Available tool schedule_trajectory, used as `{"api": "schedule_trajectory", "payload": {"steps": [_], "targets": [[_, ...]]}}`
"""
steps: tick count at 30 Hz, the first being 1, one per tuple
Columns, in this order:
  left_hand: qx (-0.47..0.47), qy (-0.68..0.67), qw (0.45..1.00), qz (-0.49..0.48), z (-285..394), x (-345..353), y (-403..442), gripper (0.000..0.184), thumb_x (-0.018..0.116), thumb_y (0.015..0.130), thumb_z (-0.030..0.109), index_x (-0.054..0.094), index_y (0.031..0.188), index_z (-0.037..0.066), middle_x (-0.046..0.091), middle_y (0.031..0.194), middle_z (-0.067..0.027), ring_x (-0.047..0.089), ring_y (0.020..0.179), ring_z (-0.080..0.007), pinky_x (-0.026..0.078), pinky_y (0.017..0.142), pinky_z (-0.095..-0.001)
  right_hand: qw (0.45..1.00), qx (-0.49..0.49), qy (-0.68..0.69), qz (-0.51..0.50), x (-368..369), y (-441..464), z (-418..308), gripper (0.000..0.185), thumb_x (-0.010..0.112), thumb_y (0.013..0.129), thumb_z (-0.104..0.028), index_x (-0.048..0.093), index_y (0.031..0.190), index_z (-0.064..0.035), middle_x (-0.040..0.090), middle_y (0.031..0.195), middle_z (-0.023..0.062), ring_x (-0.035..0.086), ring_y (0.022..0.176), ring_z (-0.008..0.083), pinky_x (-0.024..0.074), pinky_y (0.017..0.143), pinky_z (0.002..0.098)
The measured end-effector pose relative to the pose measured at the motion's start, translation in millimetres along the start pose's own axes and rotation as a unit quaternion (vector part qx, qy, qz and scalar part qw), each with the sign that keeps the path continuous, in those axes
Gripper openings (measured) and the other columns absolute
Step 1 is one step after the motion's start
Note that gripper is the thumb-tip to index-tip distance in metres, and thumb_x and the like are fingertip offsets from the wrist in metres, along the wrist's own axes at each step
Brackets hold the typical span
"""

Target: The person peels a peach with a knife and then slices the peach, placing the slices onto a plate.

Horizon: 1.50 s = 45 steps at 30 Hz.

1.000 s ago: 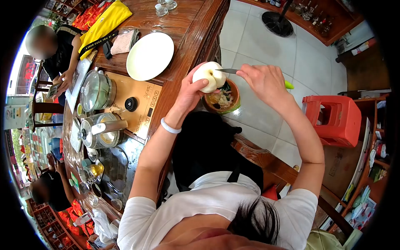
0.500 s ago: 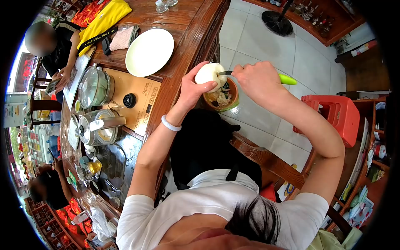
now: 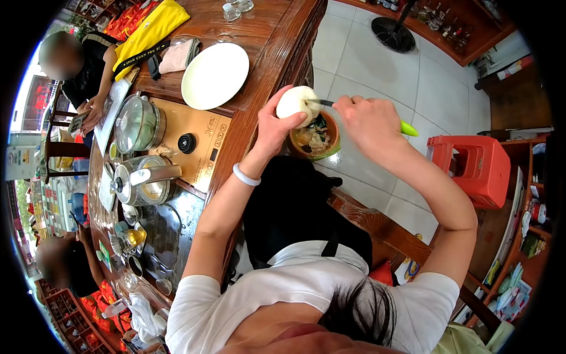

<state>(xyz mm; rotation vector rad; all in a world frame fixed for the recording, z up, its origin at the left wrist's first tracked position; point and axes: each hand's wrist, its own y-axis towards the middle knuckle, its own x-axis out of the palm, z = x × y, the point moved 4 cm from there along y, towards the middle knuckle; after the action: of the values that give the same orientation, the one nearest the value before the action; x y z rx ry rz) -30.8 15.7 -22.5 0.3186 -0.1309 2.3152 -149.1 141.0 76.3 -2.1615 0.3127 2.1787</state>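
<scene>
My left hand [image 3: 277, 125] is closed around a whitish, round, peeled fruit [image 3: 293, 105]; its exact kind I cannot tell. In my right hand [image 3: 370, 121] is a knife [image 3: 407, 128] with a bright green handle, its end sticking out behind the fist. The dark blade points left and meets the fruit's right side at a dent near the top. How deep the tip sits is hidden. Beneath both hands stands a round brown bin [image 3: 333, 143] with wet scraps inside.
On the wooden table at left lie a white oval plate [image 3: 215, 76], a glass pot [image 3: 137, 124], a glass kettle [image 3: 144, 180] and a yellow cloth [image 3: 154, 29]. A red plastic stool [image 3: 477, 171] stands at right. Two other people sit across the table.
My right hand has shifted slightly right and down with the knife, so more of the blade shows beside the fruit. My left hand keeps its hold.
</scene>
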Motion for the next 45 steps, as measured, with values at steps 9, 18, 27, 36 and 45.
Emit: {"api": "schedule_trajectory", "payload": {"steps": [9,18,27,36,45], "targets": [[-0.014,-0.026,1.0,-0.007,0.6,1.5,-1.3,0.066,0.072,0.068,0.007,0.042,0.126,-0.005,0.055,0.112,-0.0136,0.055,0.1,-0.0193,0.047,0.086,-0.0313,0.999,-0.009,-0.011,0.029,0.0,0.8,3.7,0.012,0.05,0.081,-0.012,0.058,0.079,-0.0036,0.063,0.068,0.0116,0.064,0.058,0.025,0.0498,0.05,0.0352],[-0.028,-0.032,0.999,-0.013,-0.4,3.1,-1.6,0.064,0.072,0.069,0.006,0.043,0.124,-0.005,0.055,0.111,-0.014,0.056,0.099,-0.0198,0.049,0.083,-0.0317,1.0,-0.008,0.019,0.008,1.7,4.6,10.9,0.024,0.05,0.087,-0.023,0.06,0.078,-0.0037,0.06,0.058,0.0125,0.062,0.054,0.0279,0.0487,0.049,0.0375],[-0.051,-0.068,0.996,-0.019,-4.0,7.3,-3.9,0.061,0.069,0.071,0.004,0.042,0.125,-0.005,0.055,0.11,-0.0146,0.058,0.095,-0.0216,0.055,0.075,-0.0336,0.999,-0.015,0.034,-0.005,18.1,5.5,1.6,0.029,0.046,0.089,-0.025,0.059,0.073,-0.0047,0.06,0.057,0.0134,0.061,0.053,0.0296,0.0473,0.049,0.0394],[-0.031,-0.086,0.995,0.043,-2.7,4.9,-5.3,0.058,0.066,0.072,0.001,0.041,0.125,-0.003,0.055,0.109,-0.0141,0.057,0.094,-0.0211,0.055,0.074,-0.0329,0.957,0.115,0.265,0.029,50.8,2.3,-9.2,0.035,0.047,0.09,-0.028,0.057,0.071,-0.0015,0.058,0.058,0.0193,0.059,0.056,0.0363,0.0465,0.053,0.0424],[0.041,0.008,0.998,0.049,-0.5,1.8,-4.2,0.061,0.069,0.07,0.003,0.042,0.125,-0.003,0.055,0.109,-0.0115,0.055,0.096,-0.0169,0.047,0.083,-0.0294,0.651,0.249,0.698,-0.165,82.5,-2.8,-4.6,0.038,0.048,0.089,-0.029,0.049,0.062,-0.0023,0.05,0.052,0.003,0.047,0.045,0.014,0.039,0.046,0.0294]]}}
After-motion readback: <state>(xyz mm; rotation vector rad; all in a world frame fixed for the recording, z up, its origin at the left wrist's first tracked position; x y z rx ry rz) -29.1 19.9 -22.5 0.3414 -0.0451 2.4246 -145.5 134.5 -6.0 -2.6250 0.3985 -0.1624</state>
